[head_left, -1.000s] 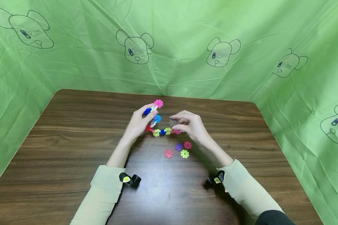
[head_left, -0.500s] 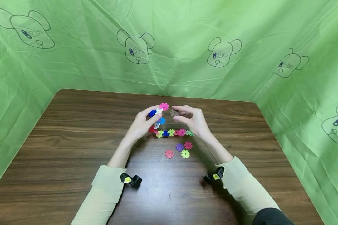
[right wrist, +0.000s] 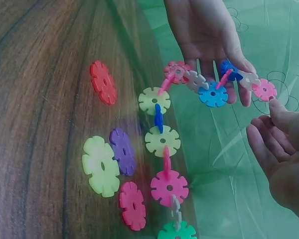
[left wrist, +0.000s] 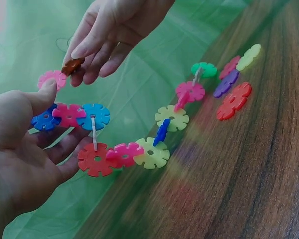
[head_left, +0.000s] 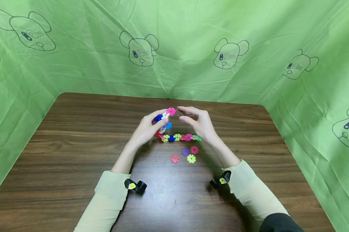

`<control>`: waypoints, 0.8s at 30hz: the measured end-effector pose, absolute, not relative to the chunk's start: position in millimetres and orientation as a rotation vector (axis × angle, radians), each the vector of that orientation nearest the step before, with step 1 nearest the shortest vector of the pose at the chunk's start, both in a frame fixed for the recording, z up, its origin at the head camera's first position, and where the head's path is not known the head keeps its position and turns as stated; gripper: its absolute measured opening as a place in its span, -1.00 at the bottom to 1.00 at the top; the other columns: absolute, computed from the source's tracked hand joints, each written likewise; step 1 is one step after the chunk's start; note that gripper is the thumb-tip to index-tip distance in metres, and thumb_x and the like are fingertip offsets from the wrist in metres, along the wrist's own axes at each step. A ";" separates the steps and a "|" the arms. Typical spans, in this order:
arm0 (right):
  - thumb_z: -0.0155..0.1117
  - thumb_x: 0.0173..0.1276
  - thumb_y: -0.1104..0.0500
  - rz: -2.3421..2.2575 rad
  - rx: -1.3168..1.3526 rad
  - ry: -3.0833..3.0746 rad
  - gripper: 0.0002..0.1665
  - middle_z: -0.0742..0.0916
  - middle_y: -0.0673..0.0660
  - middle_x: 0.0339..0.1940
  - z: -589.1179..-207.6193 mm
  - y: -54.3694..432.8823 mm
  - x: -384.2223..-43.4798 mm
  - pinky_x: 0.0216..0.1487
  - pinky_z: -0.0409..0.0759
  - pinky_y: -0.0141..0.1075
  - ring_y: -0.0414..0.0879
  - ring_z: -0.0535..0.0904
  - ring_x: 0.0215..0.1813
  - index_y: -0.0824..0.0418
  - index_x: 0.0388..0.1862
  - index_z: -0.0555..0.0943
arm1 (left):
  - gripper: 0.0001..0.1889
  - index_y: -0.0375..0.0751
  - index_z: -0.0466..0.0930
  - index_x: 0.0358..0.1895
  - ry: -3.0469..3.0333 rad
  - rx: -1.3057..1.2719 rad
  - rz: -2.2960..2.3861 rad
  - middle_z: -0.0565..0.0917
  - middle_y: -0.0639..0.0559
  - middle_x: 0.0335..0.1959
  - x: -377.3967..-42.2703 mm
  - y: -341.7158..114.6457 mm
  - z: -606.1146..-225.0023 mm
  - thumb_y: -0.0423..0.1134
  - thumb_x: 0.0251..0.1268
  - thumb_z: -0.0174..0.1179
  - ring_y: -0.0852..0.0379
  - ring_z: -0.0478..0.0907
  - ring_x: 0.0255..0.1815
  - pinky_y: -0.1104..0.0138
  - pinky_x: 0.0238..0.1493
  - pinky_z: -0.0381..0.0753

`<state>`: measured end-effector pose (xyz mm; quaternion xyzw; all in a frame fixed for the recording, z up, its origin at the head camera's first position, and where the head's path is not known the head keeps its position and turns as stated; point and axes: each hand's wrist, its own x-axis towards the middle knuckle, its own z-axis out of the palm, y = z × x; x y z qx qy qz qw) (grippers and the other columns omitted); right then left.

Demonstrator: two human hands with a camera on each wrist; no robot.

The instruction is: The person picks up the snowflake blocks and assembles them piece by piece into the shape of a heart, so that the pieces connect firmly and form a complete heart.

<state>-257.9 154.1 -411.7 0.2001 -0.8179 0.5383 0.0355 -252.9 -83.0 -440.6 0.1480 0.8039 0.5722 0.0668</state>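
Observation:
My left hand (head_left: pixel 145 130) grips one end of a chain of slotted plastic snowflake discs (left wrist: pixel 172 118), thumb and fingers around the blue and white discs. Past the thumb tip a pink disc (head_left: pixel 170 111) sticks out as the chain's end. Between thumb and fingers, my right hand (head_left: pixel 201 124) pinches a brown snowflake disc (left wrist: pixel 72 66), its edge right at the pink disc's rim. From my left hand the chain bends down through red, pink, yellow and dark blue discs toward a green disc (left wrist: pixel 204 69) at the other end. In the right wrist view my fingers hide the brown disc.
Nearer my body several loose discs lie flat on the wooden table (head_left: pixel 75 154): purple (head_left: pixel 185 151), pinkish red (head_left: pixel 194 149), yellow-green (head_left: pixel 191 158) and coral red (head_left: pixel 174 158). A green cloth (head_left: pixel 180 80) with printed cartoon heads hangs around the table's far and side edges.
My right hand has moved up and away from the chain's right part, bringing the brown disc to the pink end disc. My left hand has shifted slightly right with the chain.

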 end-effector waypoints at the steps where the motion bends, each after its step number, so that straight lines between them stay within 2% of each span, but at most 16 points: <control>1: 0.40 0.40 0.21 1.652 0.620 -2.515 -0.57 0.78 0.16 0.17 -411.3 154.3 -258.0 0.12 0.70 -0.35 -0.20 0.73 0.05 0.14 0.24 0.70 | -0.48 0.06 0.46 0.46 2.427 0.450 1.722 0.70 -0.11 0.05 -253.0 -82.8 -440.7 0.08 0.54 0.15 0.03 0.65 -0.04 0.17 0.07 0.61; 4: 0.39 0.41 0.21 1.642 0.647 -2.531 -0.58 0.78 0.16 0.17 -409.9 155.3 -258.7 0.13 0.71 -0.30 -0.11 0.74 0.08 0.14 0.24 0.70 | -0.49 0.05 0.47 0.46 2.439 0.456 1.712 0.70 -0.12 0.07 -253.2 -82.6 -440.7 0.07 0.54 0.15 0.02 0.65 -0.02 0.13 0.12 0.61; 8: 0.37 0.44 0.20 1.582 0.730 -2.559 -0.59 0.77 0.13 0.22 -407.5 157.3 -260.8 0.22 0.68 -0.09 -0.04 0.70 0.22 0.13 0.24 0.70 | -0.49 0.05 0.46 0.46 2.446 0.463 1.691 0.69 -0.11 0.11 -252.3 -82.6 -440.4 0.08 0.55 0.14 0.01 0.65 0.02 0.08 0.18 0.61; 10: 0.36 0.45 0.19 1.550 0.768 -2.571 -0.60 0.75 0.11 0.24 -406.4 158.2 -261.9 0.26 0.66 -0.05 -0.03 0.68 0.26 0.12 0.25 0.69 | -0.48 0.06 0.45 0.47 2.448 0.467 1.683 0.68 -0.10 0.15 -251.6 -82.6 -439.6 0.08 0.55 0.14 0.01 0.65 0.05 0.06 0.22 0.60; 13: 0.34 0.46 0.21 1.547 0.793 -2.581 -0.60 0.74 0.13 0.26 -405.1 158.7 -262.3 0.24 0.68 -0.14 -0.02 0.70 0.22 0.14 0.26 0.69 | -0.48 0.08 0.45 0.47 2.454 0.471 1.673 0.67 -0.09 0.18 -250.8 -82.6 -438.3 0.09 0.55 0.13 0.00 0.64 0.09 0.02 0.26 0.59; 16: 0.33 0.46 0.23 1.599 0.785 -2.570 -0.61 0.73 0.17 0.23 -405.3 158.8 -261.4 0.13 0.73 -0.26 0.02 0.76 0.09 0.18 0.25 0.69 | -0.48 0.10 0.45 0.47 2.463 0.476 1.668 0.65 -0.07 0.20 -250.2 -82.4 -437.5 0.10 0.54 0.13 0.00 0.63 0.10 0.02 0.26 0.58; 19: 0.34 0.45 0.25 1.649 0.768 -2.554 -0.61 0.72 0.19 0.19 -405.6 158.3 -260.7 0.08 0.74 -0.30 0.03 0.77 0.02 0.22 0.23 0.69 | -0.50 0.11 0.47 0.46 2.487 0.494 1.663 0.66 -0.06 0.15 -250.0 -82.0 -437.4 0.09 0.54 0.14 0.03 0.61 0.04 0.09 0.17 0.59; 24: 0.34 0.45 0.26 1.665 0.765 -2.539 -0.62 0.71 0.20 0.17 -405.3 157.6 -260.4 0.07 0.75 -0.28 0.12 0.77 0.02 0.24 0.22 0.70 | -0.51 0.10 0.46 0.47 2.524 0.559 1.714 0.65 -0.02 0.06 -250.4 -80.6 -437.9 -0.03 0.55 0.17 0.09 0.54 -0.04 0.26 0.04 0.55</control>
